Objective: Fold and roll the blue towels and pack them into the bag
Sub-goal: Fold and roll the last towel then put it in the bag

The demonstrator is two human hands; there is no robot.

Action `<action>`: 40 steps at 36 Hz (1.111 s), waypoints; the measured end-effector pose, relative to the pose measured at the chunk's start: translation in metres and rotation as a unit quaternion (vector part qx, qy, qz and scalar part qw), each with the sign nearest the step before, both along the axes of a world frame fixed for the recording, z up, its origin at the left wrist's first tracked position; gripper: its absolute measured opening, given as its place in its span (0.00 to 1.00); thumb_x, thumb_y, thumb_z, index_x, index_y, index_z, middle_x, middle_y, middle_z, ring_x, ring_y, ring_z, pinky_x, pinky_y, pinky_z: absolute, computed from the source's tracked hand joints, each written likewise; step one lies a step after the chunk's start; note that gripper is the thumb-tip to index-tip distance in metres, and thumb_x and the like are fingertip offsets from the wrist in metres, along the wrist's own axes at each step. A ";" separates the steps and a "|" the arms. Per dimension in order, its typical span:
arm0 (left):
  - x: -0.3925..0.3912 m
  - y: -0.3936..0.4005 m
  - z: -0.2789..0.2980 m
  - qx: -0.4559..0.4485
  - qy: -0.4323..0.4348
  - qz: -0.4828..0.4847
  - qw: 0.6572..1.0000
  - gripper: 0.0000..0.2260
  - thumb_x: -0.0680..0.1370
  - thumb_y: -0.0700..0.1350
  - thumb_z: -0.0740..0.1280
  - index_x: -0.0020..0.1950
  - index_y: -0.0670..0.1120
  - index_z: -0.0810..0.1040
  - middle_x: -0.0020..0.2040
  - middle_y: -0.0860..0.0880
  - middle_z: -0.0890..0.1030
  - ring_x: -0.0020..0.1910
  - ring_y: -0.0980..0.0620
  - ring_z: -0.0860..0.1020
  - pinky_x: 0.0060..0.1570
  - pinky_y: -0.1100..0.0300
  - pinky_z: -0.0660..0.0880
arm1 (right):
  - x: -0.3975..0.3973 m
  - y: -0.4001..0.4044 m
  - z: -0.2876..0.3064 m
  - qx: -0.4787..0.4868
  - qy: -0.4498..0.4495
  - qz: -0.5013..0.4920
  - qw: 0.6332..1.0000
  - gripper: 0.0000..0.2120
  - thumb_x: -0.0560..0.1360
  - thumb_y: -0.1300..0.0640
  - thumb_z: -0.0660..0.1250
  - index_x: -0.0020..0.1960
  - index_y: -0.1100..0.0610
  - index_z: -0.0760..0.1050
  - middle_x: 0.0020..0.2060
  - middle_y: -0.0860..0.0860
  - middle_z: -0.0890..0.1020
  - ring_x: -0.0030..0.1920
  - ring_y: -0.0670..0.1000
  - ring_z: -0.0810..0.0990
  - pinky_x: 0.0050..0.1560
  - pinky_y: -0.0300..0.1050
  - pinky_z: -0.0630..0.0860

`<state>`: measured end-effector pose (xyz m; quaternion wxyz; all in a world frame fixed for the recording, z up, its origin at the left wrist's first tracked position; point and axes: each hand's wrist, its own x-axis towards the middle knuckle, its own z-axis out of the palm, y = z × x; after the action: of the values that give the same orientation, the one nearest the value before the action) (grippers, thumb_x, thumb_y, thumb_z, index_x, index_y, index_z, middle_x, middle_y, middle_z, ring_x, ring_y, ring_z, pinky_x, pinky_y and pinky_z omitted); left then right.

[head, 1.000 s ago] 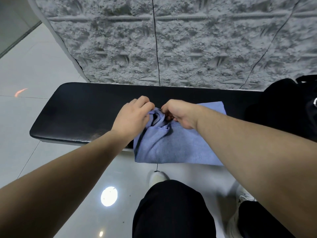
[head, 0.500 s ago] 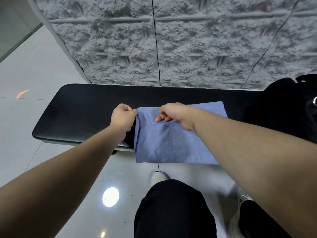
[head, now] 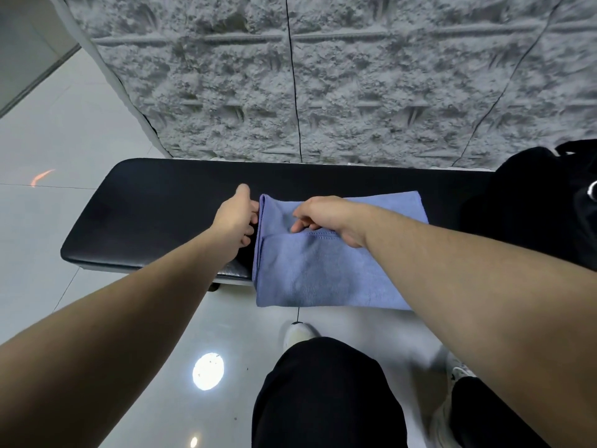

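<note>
A folded blue towel lies across the black bench, and its near part hangs over the front edge. My left hand is at the towel's left folded edge; its fingers touch that edge and the thumb sticks up off the cloth. On top of the towel, my right hand has bent fingers holding the upper layer just above a stitched hem. The black bag sits on the bench's right end, apart from both hands.
A rough grey wall panel stands right behind the bench. Glossy white floor tiles spread to the left and below. My black-trousered legs and white shoes are under the bench's front edge.
The bunched corner has been drawn out flat. My left hand moved left to the towel's side edge and its thumb has lifted. My right hand has stayed on top of the towel.
</note>
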<state>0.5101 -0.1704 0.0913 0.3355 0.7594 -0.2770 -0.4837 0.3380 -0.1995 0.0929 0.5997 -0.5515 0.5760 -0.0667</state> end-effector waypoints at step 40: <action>-0.004 0.027 0.003 -0.102 -0.238 -0.388 0.885 0.07 0.75 0.40 0.71 0.43 0.50 0.76 0.35 0.54 0.76 0.34 0.55 0.71 0.42 0.60 0.70 | -0.155 0.014 0.025 -0.178 0.261 0.234 0.920 0.04 0.72 0.53 0.69 0.44 0.49 0.74 0.39 0.45 0.76 0.38 0.47 0.74 0.38 0.42 0.70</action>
<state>0.5060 -0.1433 0.0945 0.1208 0.6448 -0.6690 -0.3494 0.1828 -0.1853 0.1183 0.3185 -0.7658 0.5456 0.1203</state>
